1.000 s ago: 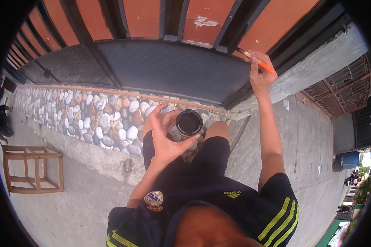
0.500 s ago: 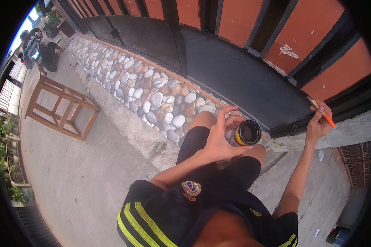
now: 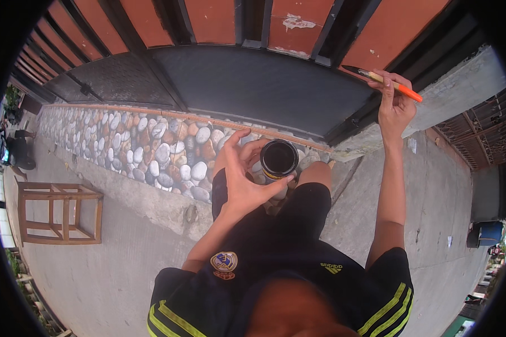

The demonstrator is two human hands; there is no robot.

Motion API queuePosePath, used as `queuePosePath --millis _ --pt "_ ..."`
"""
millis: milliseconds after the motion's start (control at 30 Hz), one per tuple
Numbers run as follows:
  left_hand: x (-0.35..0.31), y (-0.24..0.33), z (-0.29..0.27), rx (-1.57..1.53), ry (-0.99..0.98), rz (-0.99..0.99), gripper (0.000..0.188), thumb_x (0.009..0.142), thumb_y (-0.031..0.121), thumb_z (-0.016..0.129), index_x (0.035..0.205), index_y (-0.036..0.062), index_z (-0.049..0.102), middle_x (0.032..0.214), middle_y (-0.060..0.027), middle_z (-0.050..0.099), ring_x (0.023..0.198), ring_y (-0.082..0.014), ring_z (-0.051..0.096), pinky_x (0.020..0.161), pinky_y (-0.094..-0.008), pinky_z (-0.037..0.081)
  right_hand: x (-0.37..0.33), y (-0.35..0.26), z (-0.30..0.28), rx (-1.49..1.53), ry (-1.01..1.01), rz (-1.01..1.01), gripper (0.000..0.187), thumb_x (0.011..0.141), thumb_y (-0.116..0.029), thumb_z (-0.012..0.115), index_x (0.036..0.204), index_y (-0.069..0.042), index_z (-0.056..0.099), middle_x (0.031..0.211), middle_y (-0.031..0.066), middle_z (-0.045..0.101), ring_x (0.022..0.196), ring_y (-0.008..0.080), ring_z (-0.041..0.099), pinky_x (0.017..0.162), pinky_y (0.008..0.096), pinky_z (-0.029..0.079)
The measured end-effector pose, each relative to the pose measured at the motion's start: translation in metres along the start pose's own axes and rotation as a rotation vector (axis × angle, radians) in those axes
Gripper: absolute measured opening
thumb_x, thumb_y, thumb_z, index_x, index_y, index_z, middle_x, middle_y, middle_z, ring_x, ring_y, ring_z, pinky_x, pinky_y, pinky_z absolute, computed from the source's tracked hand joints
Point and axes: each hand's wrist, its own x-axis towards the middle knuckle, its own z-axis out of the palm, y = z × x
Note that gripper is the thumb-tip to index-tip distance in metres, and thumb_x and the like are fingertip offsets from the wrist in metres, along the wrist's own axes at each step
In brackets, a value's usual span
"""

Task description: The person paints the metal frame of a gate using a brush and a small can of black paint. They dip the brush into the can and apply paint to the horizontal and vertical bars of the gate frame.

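My left hand (image 3: 243, 182) is wrapped around a small open paint can (image 3: 279, 159), held upright above my knees. Its rim and inside are dark. In my right hand (image 3: 398, 106) is a paintbrush (image 3: 411, 94) with a pale handle that ends in orange. The brush's dark bristles point left, close to the lower end of a black bar on the gate (image 3: 253, 92); whether they touch cannot be made out. Red-orange panels (image 3: 298, 28) stand between the black bars, some with chipped pale patches.
Below the gate runs a strip of pebble-patterned tile (image 3: 123, 140) with a concrete edge. A wooden stool-like frame (image 3: 62, 214) stands on the pavement at left. Beyond it, at the far left, is a partly cut-off person (image 3: 22, 150). A concrete ledge (image 3: 461, 87) juts out at right.
The whole view has turned, so the gate and stool sit differently. The brush has come up to the gate bars and lies more level. Both hands keep their holds.
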Motion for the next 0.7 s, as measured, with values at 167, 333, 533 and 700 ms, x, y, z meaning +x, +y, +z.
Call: queuePosePath --millis 167,333,533,700 --pt "-0.001 -0.001 0.004 -0.051 -0.015 -0.025 0.103 0.064 0.005 0.087 0.140 0.0060 0.018 0.116 -0.0162 0.058 0.109 -0.0229 0.062 0.095 -0.0339 0.050 0.012 -0.003 0.003 -0.122 0.001 -0.054 0.013 0.095 -0.005 0.061 0.100 0.007 0.063 0.100 0.0126 0.070 0.082 0.0184 0.071 0.073 0.0268 0.059" --pt "-0.003 -0.005 0.000 -0.040 -0.011 -0.040 0.102 0.064 0.005 0.087 0.140 0.0063 0.018 0.116 -0.0160 0.058 0.108 -0.0227 0.062 0.095 -0.0339 0.049 0.025 0.002 0.011 -0.211 -0.063 -0.078 0.013 0.097 -0.004 0.058 0.101 0.008 0.060 0.102 0.0155 0.070 0.084 0.0198 0.070 0.074 0.0279 0.057" --pt "-0.005 -0.006 -0.006 -0.019 0.009 -0.055 0.103 0.063 0.005 0.087 0.140 0.0064 0.019 0.116 -0.0159 0.058 0.108 -0.0226 0.062 0.095 -0.0336 0.049 0.044 0.004 0.019 -0.258 -0.030 -0.078 0.012 0.093 -0.009 0.066 0.096 0.003 0.065 0.088 0.0065 0.071 0.076 0.0117 0.071 0.067 0.0210 0.056" --pt "-0.002 -0.003 -0.007 -0.069 0.021 -0.059 0.103 0.063 0.005 0.086 0.140 0.0064 0.018 0.116 -0.0162 0.058 0.108 -0.0226 0.062 0.095 -0.0332 0.049 0.076 -0.003 0.005 -0.172 0.112 -0.295 0.011 0.094 -0.009 0.065 0.094 0.002 0.065 0.094 0.0098 0.072 0.076 0.0129 0.072 0.067 0.0230 0.057"
